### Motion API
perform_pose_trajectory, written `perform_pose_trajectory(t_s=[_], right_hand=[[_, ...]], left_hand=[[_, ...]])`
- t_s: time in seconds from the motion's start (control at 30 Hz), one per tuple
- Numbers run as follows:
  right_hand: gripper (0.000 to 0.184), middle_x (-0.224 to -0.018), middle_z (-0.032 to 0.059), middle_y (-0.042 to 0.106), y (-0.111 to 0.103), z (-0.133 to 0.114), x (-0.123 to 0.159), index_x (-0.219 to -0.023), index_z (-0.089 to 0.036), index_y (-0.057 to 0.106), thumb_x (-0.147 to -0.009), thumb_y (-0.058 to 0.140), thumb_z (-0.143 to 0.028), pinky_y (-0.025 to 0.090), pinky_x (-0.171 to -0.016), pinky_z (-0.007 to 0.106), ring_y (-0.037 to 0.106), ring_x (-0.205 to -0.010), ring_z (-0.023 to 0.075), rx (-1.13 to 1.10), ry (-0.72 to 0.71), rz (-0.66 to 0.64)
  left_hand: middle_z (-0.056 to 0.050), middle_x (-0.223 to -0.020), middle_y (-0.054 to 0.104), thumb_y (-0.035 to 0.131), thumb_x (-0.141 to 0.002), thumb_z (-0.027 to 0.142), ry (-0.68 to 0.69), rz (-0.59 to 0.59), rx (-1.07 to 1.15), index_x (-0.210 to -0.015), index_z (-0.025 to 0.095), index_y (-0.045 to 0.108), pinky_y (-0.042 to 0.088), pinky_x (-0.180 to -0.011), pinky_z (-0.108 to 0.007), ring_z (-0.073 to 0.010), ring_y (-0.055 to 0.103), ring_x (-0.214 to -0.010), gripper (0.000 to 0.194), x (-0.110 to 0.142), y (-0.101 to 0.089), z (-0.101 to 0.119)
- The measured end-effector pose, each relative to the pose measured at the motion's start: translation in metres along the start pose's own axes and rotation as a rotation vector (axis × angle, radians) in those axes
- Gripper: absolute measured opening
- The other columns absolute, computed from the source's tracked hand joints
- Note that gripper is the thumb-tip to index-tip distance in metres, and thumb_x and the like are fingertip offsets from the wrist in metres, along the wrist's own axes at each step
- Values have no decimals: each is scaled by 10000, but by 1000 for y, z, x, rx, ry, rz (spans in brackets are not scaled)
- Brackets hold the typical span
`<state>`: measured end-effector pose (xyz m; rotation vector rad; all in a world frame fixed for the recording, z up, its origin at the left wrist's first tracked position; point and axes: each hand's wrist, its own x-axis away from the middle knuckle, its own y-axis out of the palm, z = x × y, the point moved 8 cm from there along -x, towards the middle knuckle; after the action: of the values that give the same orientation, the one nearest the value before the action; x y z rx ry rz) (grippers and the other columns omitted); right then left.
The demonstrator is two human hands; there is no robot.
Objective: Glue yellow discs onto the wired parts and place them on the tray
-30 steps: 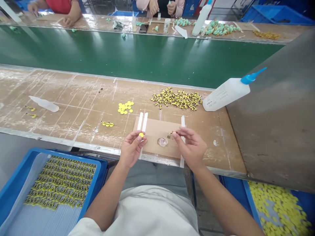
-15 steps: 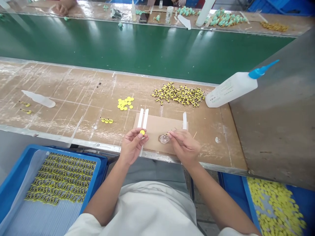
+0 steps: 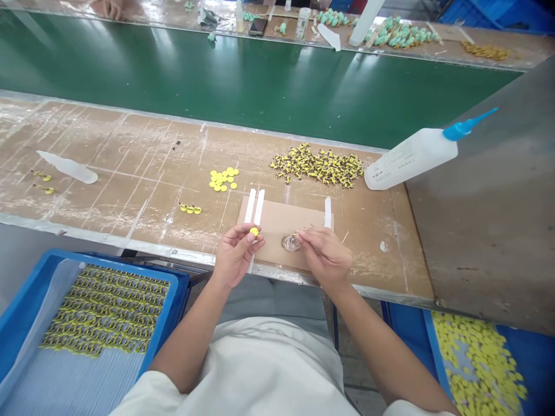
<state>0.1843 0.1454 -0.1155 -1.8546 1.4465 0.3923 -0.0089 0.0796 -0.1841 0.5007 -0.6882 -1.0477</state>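
Your right hand has drawn in toward your left hand since the earlier frame, and the wooden bench has slid a little up the view.

Out at 9 o'clock, a milky plastic bottle lies on its side, with a few yellow pieces near it. At 7 o'clock, a blue tray holds neat rows of yellow-and-black parts. Beyond the green belt, at 11 o'clock, a co-worker's hand rests on the far bench. A short row of yellow beads and a small cluster of loose yellow discs sit just ahead of your left hand.

That hand pinches a yellow disc between thumb and fingers, over a cardboard sheet with two white strips beside each other at its left. Your hands stay apart, with a clear round dish on the cardboard between them. Your right fingers are pinched together on a thin sliver, too small to name, just above the dish.

A third white strip stands at the cardboard's right. At 1 o'clock lies a heap of yellow-and-black parts, at 2 o'clock a squeeze bottle with a blue nozzle, and at 5 o'clock a blue bin of loose yellow discs.
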Motion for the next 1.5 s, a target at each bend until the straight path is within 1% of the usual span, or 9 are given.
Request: perform_pose_trajectory(t_s=[0.17,0.43,0.77,0.97,1.13,1.2,1.27,1.4,1.5], right_hand=[[314,-912,28,768,0,-1,0,-1075,-298,740,-839,701,-95,585,-768,402,711,-807,199,12,-7,10],[296,-913,37,752,-12,2,2,-1064,-285,730,-830,715,-104,586,-776,407,703,-809,204,61,11,76],[360,-928,51,741,-4,-3,-2,-1118,-291,719,-837,690,-68,587,-756,403,688,-819,204,65,-47,7],[216,-898,53,750,-2,-1,-1,-1025,-268,738,-860,685,-138,605,-753,416,701,-808,211,103,-30,-11],[195,-893,52,754,-3,4,0,-1011,-262,743,-855,698,-154,600,-767,410,702,-804,207,88,8,6],[187,-884,46,753,-5,8,1,-1003,-264,746,-847,716,-165,595,-776,405,701,-798,203,50,56,33],[164,-885,44,753,-9,13,4,-984,-259,752,-836,738,-190,591,-801,406,705,-808,201,-25,161,90],[146,-902,61,770,-16,28,13,-935,-216,764,-799,790,-261,603,-839,405,732,-833,206,-238,506,242],[184,-852,58,777,-17,24,16,-901,-208,771,-759,827,-310,627,-731,347,740,-767,194,-407,679,295]], left_hand=[[-23,-957,750,830,-738,215,-6,-6,10,-933,198,759,590,-787,-185,-82,715,-781,208,0,1,0],[-28,-965,751,833,-733,219,-16,4,4,-937,198,755,590,-787,-192,-88,716,-780,220,-1,-2,-2],[-19,-955,752,822,-751,216,-17,-18,10,-932,208,763,592,-783,-177,-82,717,-784,191,0,1,-1],[-19,-959,757,828,-743,213,-21,-17,10,-930,212,768,591,-789,-173,-80,719,-780,196,0,1,-1],[-23,-955,761,837,-730,217,-25,-9,11,-929,209,769,591,-786,-175,-86,722,-781,211,1,1,0],[-32,-965,762,840,-723,210,-27,-8,2,-944,205,769,590,-796,-180,-91,724,-792,231,2,1,1],[-41,-977,764,849,-710,200,-29,1,-13,-949,201,768,588,-796,-182,-95,726,-797,253,3,-1,0],[-50,-945,768,876,-675,229,-20,51,-48,-920,191,769,594,-760,-194,-104,725,-754,270,9,-3,-2],[-46,-893,770,877,-677,248,-28,53,-57,-914,190,771,602,-755,-208,-110,725,-735,266,17,3,-6]])
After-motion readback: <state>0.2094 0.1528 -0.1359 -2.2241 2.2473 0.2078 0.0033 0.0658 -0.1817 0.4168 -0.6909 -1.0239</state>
